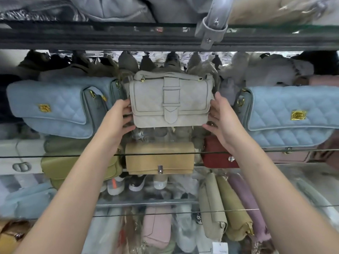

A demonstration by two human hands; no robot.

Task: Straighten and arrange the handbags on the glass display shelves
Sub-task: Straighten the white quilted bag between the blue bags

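Note:
A light grey quilted handbag (pixel 170 101) with a strap flap stands upright at the middle of a glass shelf (pixel 73 156). My left hand (pixel 120 117) grips its lower left side, thumb under the bottom corner. My right hand (pixel 221 116) holds its lower right side, fingers curled round the edge. A pale blue quilted bag (pixel 55 109) with a gold clasp lies to the left. A matching blue bag (pixel 291 114) sits to the right.
Below the shelf stand a tan bag (pixel 159 158), a red bag (pixel 218 156), an olive bag (pixel 60 165) and a white bag (pixel 16 160). Lower shelves hold several more bags and shoes. A dark shelf rail (pixel 110 39) runs overhead with grey bags above.

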